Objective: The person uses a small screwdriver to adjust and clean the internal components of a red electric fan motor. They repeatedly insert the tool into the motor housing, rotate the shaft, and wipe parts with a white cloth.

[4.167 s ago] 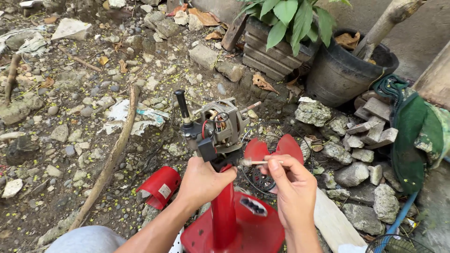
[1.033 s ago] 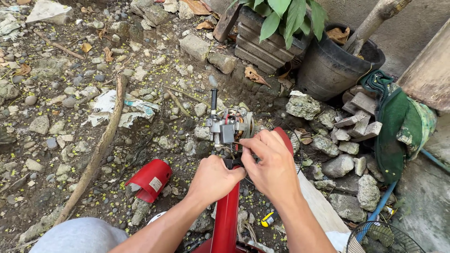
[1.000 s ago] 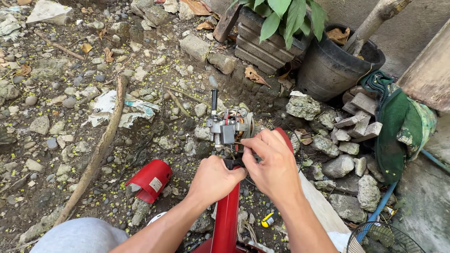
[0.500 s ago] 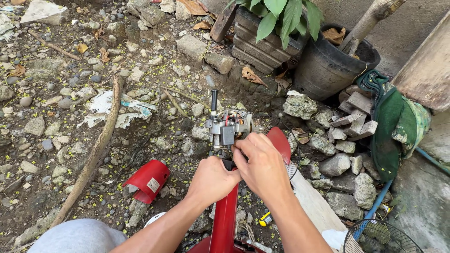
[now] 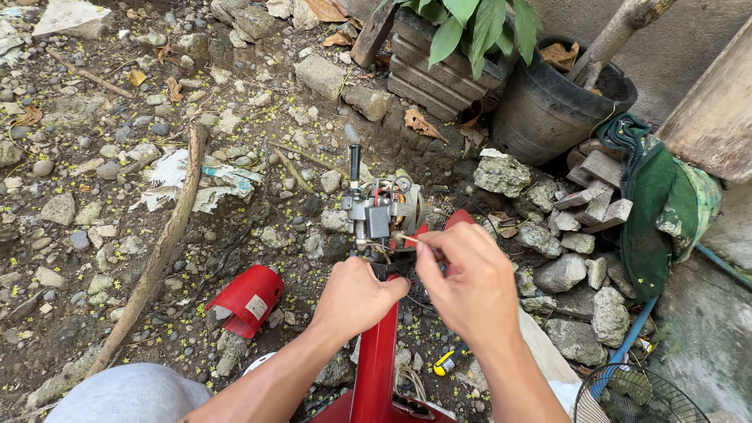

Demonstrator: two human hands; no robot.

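An exposed fan motor (image 5: 384, 207) with a black shaft pointing up sits on top of a red stand pole (image 5: 376, 368). My left hand (image 5: 356, 298) grips the top of the pole just under the motor. My right hand (image 5: 466, 286) pinches a thin light-coloured stick-like tool (image 5: 407, 237), and its tip touches the motor's lower right side. A red part behind the motor is mostly hidden by my right hand.
A red plastic cover (image 5: 247, 298) lies on the stony ground to the left, near a long stick (image 5: 157, 258). A yellow-handled screwdriver (image 5: 448, 360) lies by the pole. A fan grille (image 5: 638, 395), piled rocks (image 5: 548, 235), a green cloth (image 5: 650, 196) and black pots (image 5: 548, 110) stand to the right.
My right hand has moved up and left from beside the red part, bringing the tool's tip onto the motor. My left hand has kept its grip under the motor.
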